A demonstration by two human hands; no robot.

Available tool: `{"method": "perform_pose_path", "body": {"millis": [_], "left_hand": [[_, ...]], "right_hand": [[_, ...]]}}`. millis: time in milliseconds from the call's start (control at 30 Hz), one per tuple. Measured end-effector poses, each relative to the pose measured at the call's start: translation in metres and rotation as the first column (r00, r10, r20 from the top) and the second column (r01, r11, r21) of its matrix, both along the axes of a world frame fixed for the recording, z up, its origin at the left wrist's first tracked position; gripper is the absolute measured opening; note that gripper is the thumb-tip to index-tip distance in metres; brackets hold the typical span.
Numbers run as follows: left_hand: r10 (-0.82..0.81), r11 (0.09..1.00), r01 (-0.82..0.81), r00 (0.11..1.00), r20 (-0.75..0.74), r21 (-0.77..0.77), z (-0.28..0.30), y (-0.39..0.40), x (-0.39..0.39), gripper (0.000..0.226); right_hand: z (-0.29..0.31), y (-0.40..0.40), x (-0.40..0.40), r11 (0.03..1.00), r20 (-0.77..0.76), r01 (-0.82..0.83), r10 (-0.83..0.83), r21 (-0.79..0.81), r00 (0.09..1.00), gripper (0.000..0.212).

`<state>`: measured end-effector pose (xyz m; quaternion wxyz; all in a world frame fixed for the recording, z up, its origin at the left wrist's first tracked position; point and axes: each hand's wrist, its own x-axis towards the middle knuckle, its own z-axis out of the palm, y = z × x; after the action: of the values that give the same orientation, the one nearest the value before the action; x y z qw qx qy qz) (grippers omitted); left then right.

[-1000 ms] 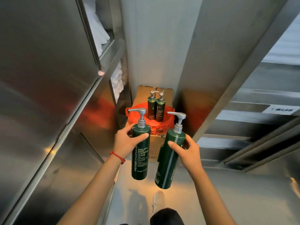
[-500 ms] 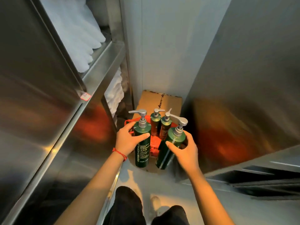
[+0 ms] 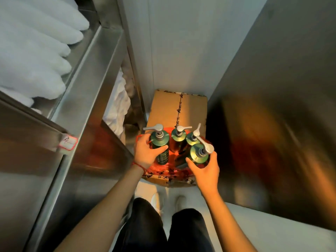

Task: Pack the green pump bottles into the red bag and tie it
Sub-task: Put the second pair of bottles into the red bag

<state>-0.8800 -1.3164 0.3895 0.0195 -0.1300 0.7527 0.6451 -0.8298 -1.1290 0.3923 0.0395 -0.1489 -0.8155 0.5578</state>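
A red plastic bag [image 3: 164,170] lies open on top of a cardboard box [image 3: 171,108] on the floor. Two green pump bottles stand inside it, one in the middle [image 3: 179,140] and one to its right [image 3: 192,139]. My left hand [image 3: 146,154] grips a third green pump bottle [image 3: 161,142] at the bag's left side. My right hand [image 3: 206,169] holds another green pump bottle [image 3: 199,155] over the bag's right front. Both held bottles are upright and low in the bag. Their bases are hidden.
A steel shelf unit [image 3: 87,73] with folded white towels [image 3: 32,57] runs along the left. A steel panel [image 3: 276,115] closes the right side, a white wall [image 3: 181,42] the back. My legs [image 3: 161,228] and shoes stand just before the box.
I have stepped closer and leaned over the box. Both hands have lowered their bottles from mid-air down into the red bag beside the two standing bottles.
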Motion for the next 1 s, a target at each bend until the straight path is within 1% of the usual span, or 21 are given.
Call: {"method": "perform_pose_path", "body": {"millis": [200,367,500,667,867,1000], "left_hand": [[0.041,0.999,-0.039,0.996,0.085,-0.024,-0.03,0.0,-0.018,0.057],[0.002,0.994,0.007,0.996,0.088,-0.105,-0.048,0.004,-0.018,0.05],[-0.038,0.987,0.051,0.995,0.093,-0.151,-0.059,0.007,-0.018,0.048],[-0.087,0.978,0.112,0.985,0.147,-0.175,-0.067,0.009,-0.02,0.051],[-0.184,0.972,0.202,0.972,0.147,-0.121,-0.07,0.012,-0.017,0.058],[-0.183,0.963,0.204,0.974,0.131,-0.176,-0.069,0.014,-0.013,0.063]], "right_hand": [[-0.029,-0.011,-0.012,1.0,0.035,0.019,-0.018,-0.014,0.999,0.06],[-0.048,-0.013,-0.019,1.0,0.054,-0.003,0.004,-0.012,0.999,0.058],[-0.058,-0.014,-0.025,0.999,0.058,-0.033,0.031,0.032,0.998,0.059],[-0.069,-0.016,-0.027,0.998,0.078,-0.046,0.043,0.043,0.996,0.059],[-0.079,-0.015,-0.025,0.998,0.102,-0.053,0.049,0.038,0.994,0.059],[-0.084,-0.014,-0.024,0.997,0.107,-0.063,0.058,0.041,0.993,0.06]]}}
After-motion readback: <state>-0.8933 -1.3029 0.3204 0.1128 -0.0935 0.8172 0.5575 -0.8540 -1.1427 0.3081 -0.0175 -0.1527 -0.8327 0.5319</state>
